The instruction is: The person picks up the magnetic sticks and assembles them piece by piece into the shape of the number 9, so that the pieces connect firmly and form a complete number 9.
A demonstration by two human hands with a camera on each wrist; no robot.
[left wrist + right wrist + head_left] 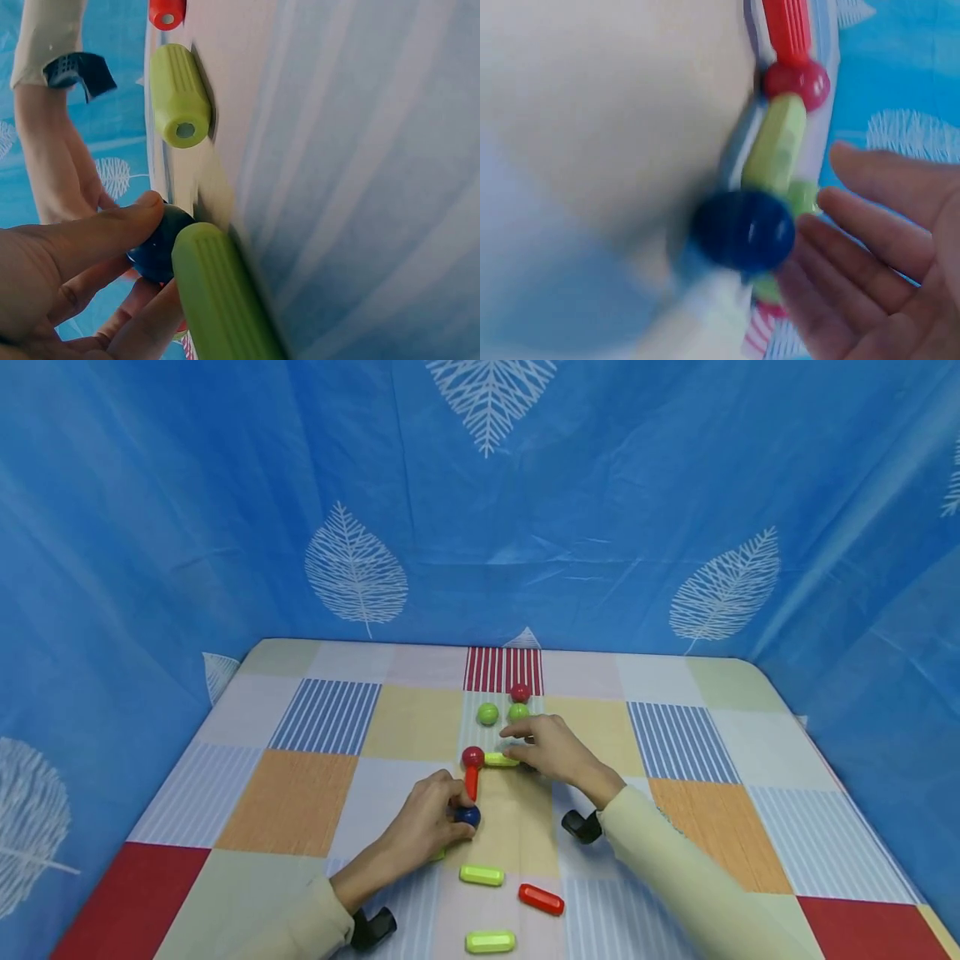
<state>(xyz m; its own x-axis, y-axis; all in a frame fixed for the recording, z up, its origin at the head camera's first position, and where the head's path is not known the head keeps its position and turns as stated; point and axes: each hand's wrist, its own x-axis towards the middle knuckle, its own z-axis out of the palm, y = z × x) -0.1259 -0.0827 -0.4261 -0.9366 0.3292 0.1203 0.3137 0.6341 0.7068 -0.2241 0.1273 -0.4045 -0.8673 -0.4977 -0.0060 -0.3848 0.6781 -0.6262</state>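
Observation:
My left hand (426, 817) pinches a dark blue ball (467, 816) between thumb and fingers, at the near end of a red ribbed rod (471, 783). That rod meets a red ball (472, 757), from which a light green rod (500, 760) extends to the right. A second blue ball (742, 229) sits at this green rod's other end, hidden behind the hand in the head view. Beside it is my right hand (551, 750), fingers extended and spread; whether a fingertip touches the ball is unclear. In the left wrist view another green rod (221, 292) lies close to the left fingers.
Beyond the right hand are two green balls (487, 714) and a red ball (520, 692). Nearer the front edge lie green rods (482, 876) and a red rod (541, 899). A patchwork cloth (285, 802) covers the table, with blue leaf-print curtains (525, 527) around it.

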